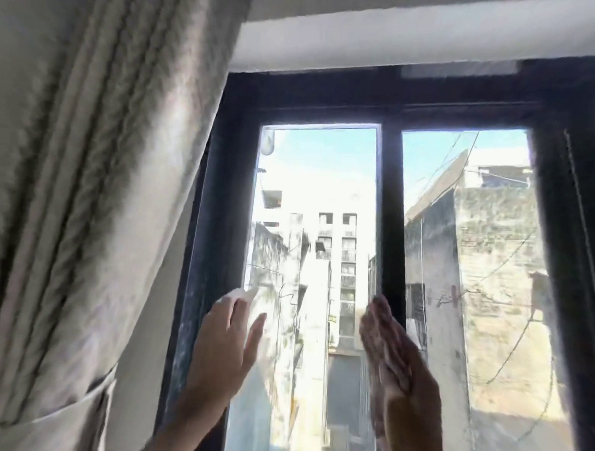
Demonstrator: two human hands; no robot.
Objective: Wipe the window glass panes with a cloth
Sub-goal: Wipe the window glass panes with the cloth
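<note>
A dark-framed window fills the view, with a left glass pane (319, 192) and a right glass pane (467, 248). My left hand (226, 351) is raised flat against the lower left edge of the left pane, pressing a small white cloth (240, 295) under its fingertips; only the cloth's top edge shows. My right hand (397, 370) is held up edge-on beside the black centre bar (392, 211), fingers straight and together, with nothing in it. The glass looks streaky and dusty low down.
A pale grey curtain (88, 201) hangs gathered at the left, close to my left arm. The black window frame (222, 206) borders the panes, with a white lintel (397, 43) above. Buildings and wires show outside.
</note>
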